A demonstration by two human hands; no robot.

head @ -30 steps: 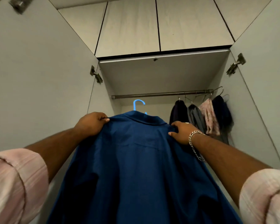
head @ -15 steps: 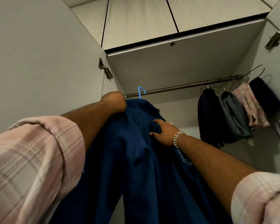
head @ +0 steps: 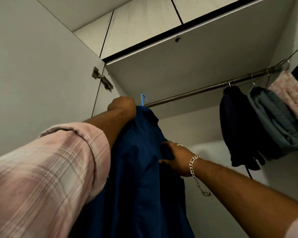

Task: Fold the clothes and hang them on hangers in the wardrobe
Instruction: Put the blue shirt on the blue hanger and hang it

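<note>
Head view: the hanging step is under way. The left hand, fingers curled, grips the collar end of the dark blue cotton shirt on its light blue plastic hanger, whose hook sits at the brown metal rail; whether it is over the rail cannot be told. The right hand pinches the shirt's front. Seating the hook likely comes next. The white wardrobe holds folded dark, grey and pink garments hung at the rail's right.
</note>
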